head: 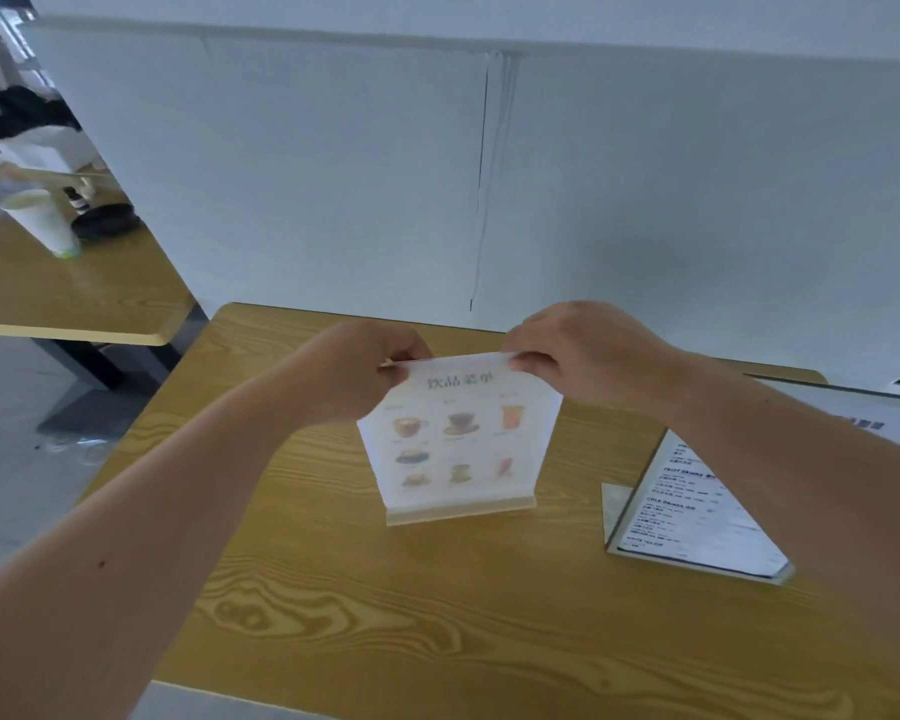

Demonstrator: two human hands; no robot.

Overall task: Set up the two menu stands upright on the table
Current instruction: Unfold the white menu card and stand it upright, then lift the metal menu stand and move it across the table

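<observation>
A drinks menu stand [458,444] with pictures of cups stands upright in a pale wooden base near the middle of the wood-grain table [385,615]. My left hand [365,371] pinches its top left corner and my right hand [583,350] pinches its top right corner. A second menu stand [692,517], clear acrylic with printed text, stands at the right of the table, partly hidden behind my right forearm.
A white partition wall [489,174] runs along the table's far edge. Another wooden table [74,293] at the left holds a white paper cup [42,220] and a dark dish [105,220]. A flat framed sheet [863,418] lies at the far right.
</observation>
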